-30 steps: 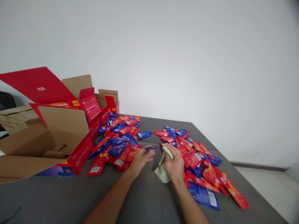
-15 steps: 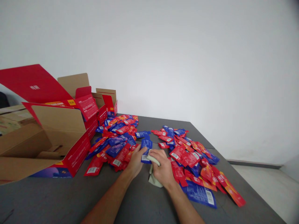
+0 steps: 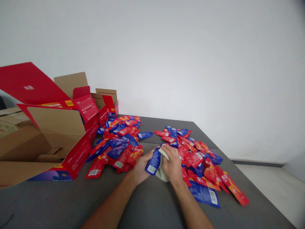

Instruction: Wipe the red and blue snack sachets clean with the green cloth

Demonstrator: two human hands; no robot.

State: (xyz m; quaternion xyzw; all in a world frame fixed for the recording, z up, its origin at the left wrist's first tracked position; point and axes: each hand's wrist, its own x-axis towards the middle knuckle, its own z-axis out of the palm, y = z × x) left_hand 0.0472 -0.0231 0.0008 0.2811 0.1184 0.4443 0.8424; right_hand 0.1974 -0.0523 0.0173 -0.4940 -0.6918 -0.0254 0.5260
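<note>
My left hand point(image 3: 141, 166) grips a blue sachet point(image 3: 152, 161) by its lower edge and holds it tilted up above the table. My right hand point(image 3: 172, 164) is closed on a pale green cloth point(image 3: 161, 171) and presses it against the sachet's right side. Left of the hands lies a heap of red and blue sachets point(image 3: 119, 140). A second heap of sachets point(image 3: 195, 156) spreads to the right, under and beyond my right wrist.
The dark grey table point(image 3: 71, 203) carries an open red and brown cardboard box point(image 3: 59, 136) at the left, with smaller open red boxes point(image 3: 107, 105) behind it. A white wall stands behind. The table's right edge drops to a light floor point(image 3: 274, 187).
My left hand picked a blue sachet from the left heap and lifted it toward me. My right hand brought the cloth leftward against it.
</note>
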